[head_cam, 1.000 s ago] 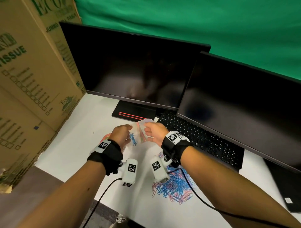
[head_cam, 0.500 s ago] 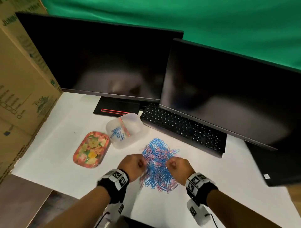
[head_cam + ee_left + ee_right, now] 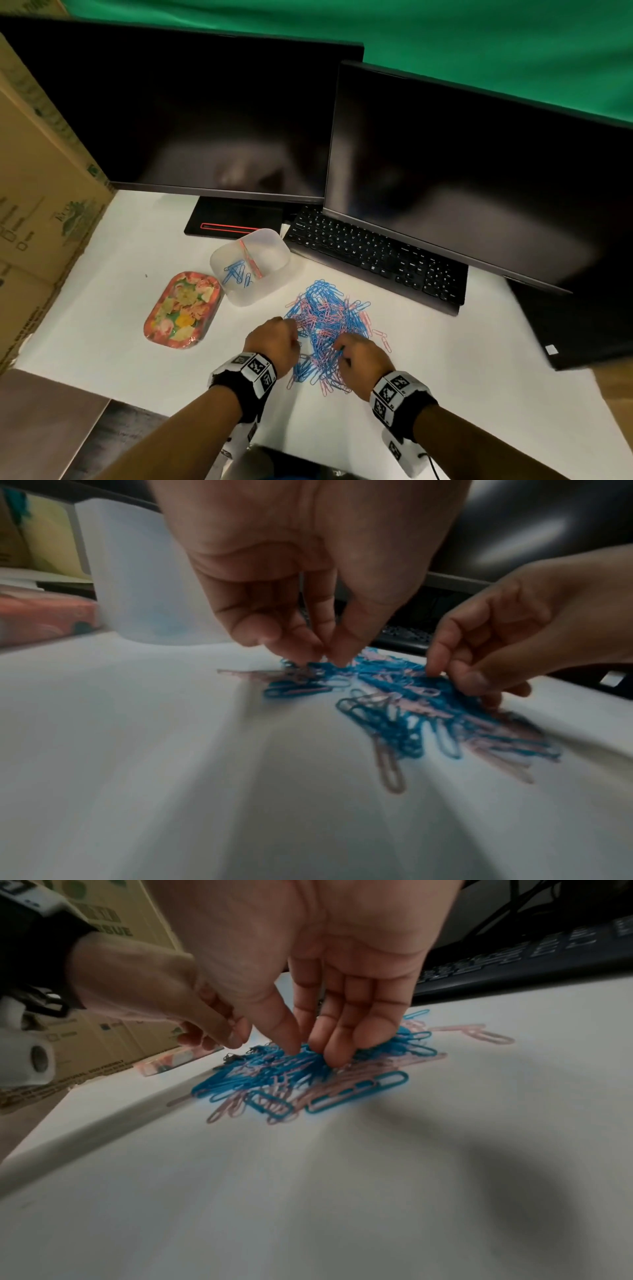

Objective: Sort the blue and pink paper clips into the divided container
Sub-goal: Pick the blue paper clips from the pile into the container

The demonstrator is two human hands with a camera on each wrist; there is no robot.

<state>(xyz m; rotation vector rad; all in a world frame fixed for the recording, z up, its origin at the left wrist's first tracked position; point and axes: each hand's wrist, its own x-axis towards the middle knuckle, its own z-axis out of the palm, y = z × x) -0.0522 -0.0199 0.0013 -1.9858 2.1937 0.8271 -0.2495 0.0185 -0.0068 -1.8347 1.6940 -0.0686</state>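
Note:
A pile of blue and pink paper clips (image 3: 325, 325) lies on the white table in front of the keyboard. The translucent divided container (image 3: 274, 270) stands to its upper left, with several blue clips (image 3: 236, 274) in the left compartment beside a pink divider (image 3: 250, 258). My left hand (image 3: 325, 656) is at the pile's left edge, thumb and fingertip pinching a blue clip. My right hand (image 3: 308, 1050) reaches down on the pile's near right side, fairly straight fingers touching the clips. In the head view both hands (image 3: 291, 329) (image 3: 342, 346) hide their own fingertips.
A floral tray-like lid (image 3: 183, 310) lies left of the container. A black keyboard (image 3: 376, 260) and two dark monitors (image 3: 479, 171) stand behind the pile. Cardboard boxes (image 3: 41, 192) wall the left side. The table's near edge is just below my wrists.
A second ago both hands were up at the container. They came back to the near side of the pile, and their fingers are now down in the clips.

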